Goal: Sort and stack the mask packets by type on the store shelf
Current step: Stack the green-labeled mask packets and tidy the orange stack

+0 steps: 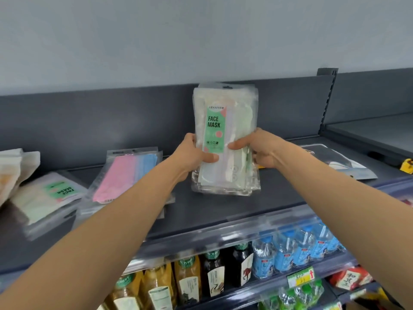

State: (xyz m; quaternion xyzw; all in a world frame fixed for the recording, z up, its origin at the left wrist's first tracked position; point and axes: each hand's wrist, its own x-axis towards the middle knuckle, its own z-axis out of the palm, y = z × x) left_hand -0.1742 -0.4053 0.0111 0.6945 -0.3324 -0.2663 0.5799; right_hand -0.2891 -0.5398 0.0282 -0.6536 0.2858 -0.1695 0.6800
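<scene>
Two hands hold one bundle of clear plastic face-mask packets with a green "FACE MASK" label upright, its lower edge resting on the dark grey metal store shelf near the middle. The bundle holds several packets (at least three edges show, the full count cannot be told). The left hand grips its left edge with the thumb pressed across the front. The right hand clamps the right edge, thumb also on the front.

To the left a clear packet of pink and blue masks lies flat on top of at least one more packet. Further left lies one flat green-labelled packet, and beside it some cream-coloured packets at the frame edge. One dark-and-white packet lies to the right.

Below stand blue-labelled water bottles (about five), two dark bottles and several amber drink bottles.
</scene>
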